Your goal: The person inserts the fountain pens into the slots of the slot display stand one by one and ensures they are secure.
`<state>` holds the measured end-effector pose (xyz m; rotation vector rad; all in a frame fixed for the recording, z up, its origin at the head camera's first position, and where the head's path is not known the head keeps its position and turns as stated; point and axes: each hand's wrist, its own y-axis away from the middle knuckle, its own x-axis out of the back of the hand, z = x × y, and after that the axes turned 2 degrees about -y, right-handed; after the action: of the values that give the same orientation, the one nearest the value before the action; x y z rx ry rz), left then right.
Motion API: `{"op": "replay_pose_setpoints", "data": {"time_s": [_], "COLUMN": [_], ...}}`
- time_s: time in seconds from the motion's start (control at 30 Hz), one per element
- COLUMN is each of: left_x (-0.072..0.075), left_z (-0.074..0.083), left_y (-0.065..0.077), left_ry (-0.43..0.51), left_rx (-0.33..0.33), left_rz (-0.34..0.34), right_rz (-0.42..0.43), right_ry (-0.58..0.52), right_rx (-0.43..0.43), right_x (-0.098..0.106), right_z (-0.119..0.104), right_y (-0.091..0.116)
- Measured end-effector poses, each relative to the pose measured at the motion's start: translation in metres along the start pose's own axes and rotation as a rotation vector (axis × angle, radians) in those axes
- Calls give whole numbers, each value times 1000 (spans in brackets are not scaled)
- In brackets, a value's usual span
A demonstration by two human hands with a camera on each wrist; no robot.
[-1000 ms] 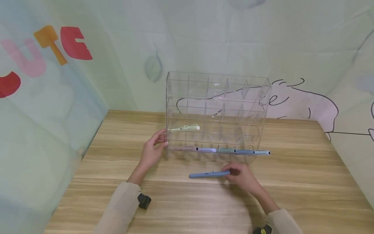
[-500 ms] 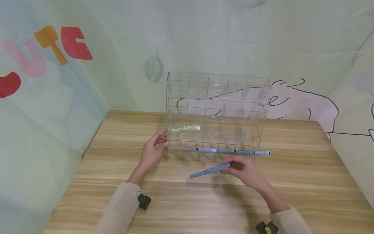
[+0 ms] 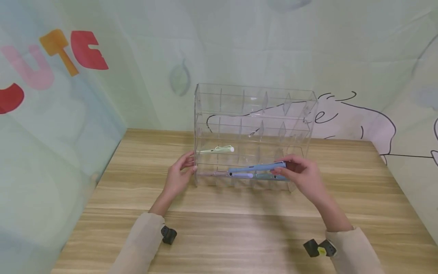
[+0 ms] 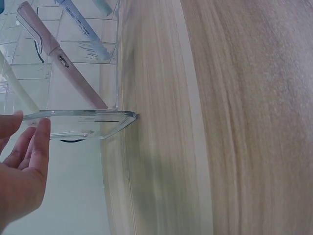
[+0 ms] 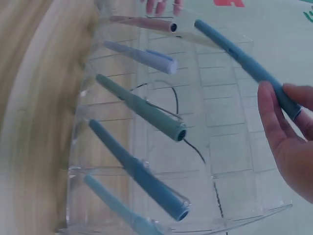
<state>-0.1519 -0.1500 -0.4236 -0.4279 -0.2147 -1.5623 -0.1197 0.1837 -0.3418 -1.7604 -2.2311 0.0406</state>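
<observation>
A clear acrylic pen rack [image 3: 254,89] with rows of compartments stands on the table. My right hand [image 3: 304,177] pinches a blue pen [image 3: 256,167] by its cap end, holding it in front of the rack's lower rows; in the right wrist view the blue pen [image 5: 234,51] slants over the compartments. My left hand [image 3: 179,173] grips the rack's left side wall, thumb at the front edge [image 4: 80,113]. In the bottom row lie a pink pen [image 4: 68,71], a lavender pen [image 5: 146,58], a green pen [image 5: 146,112], a darker blue pen [image 5: 142,171] and a light blue pen [image 5: 117,203].
A pale green pen [image 3: 222,149] sits in the left compartment of the row above. The wooden table [image 3: 219,239] stretches in front of the rack. Behind stands a printed cloth backdrop [image 3: 150,57] with coloured letters.
My right hand has lifted the blue pen off the table, then up and to the right, in front of the rack. My left hand has stayed on the rack's side.
</observation>
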Motion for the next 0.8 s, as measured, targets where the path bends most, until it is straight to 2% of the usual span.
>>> {"op": "replay_pose_setpoints", "data": {"time_s": [0.13, 0.3, 0.47, 0.8], "left_x": [0, 0, 0, 0], "left_z": [-1, -1, 0, 0], "left_y": [0, 0, 0, 0], "left_ry": [3, -8, -7, -3], "left_rx": [-3, -11, -10, -20], "left_rz": [-1, -2, -1, 6], "right_rz": [81, 116, 104, 27], "right_ry": [42, 103, 101, 103], "right_rx": [-79, -141, -165, -186], "right_x": [3, 1, -7, -29], "right_z": [-12, -18, -16, -9], "right_y": [-9, -21, -35, -52]}}
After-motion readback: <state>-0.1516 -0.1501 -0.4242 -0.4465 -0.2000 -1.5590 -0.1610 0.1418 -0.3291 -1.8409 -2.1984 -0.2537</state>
